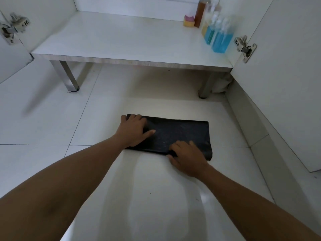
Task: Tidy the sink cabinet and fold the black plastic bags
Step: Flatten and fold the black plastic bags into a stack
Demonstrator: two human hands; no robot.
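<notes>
A black plastic bag [184, 133], folded into a long flat rectangle, lies on the white tiled floor in front of the open sink cabinet. My left hand [133, 130] rests flat on the bag's left end, fingers spread and pressing down. My right hand [186, 156] is at the bag's near edge, right of the middle, with its fingers curled over that edge and the thumb at the fold.
The cabinet floor [121, 40] stands on metal legs [69, 79]. At its back right are blue spray bottles [219, 38], a brown bottle [199, 13] and a pink-yellow sponge [188, 20]. Open cabinet doors with hinges [245, 47] flank both sides.
</notes>
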